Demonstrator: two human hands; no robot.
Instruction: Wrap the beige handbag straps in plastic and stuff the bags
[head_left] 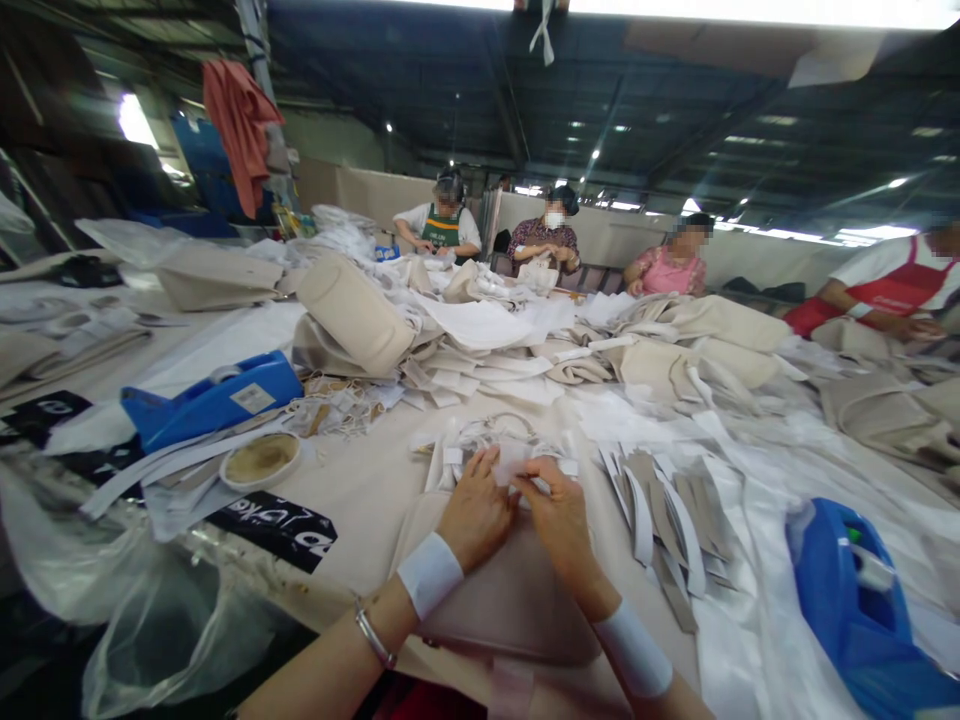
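Note:
A taupe handbag (517,600) lies on the table right in front of me, with clear plastic and white wrapping around its handle and hardware at the far end. Over its top edge, my right hand (556,515) pinches a small thin white sheet (512,464) between thumb and fingers. My left hand (480,512) has its fingers closed at the sheet's left side, its palm over the bag. A white wrap circles each wrist, and a metal bangle sits on the left forearm. My hands hide part of the bag's top.
Left are a blue tape dispenser (217,400), a round dish of paste (261,460) and a black printed strip (277,528). Right are loose strips (667,510) and another blue tape dispenser (855,600). Beige bag pieces (356,310) pile up behind; several co-workers sit across the table.

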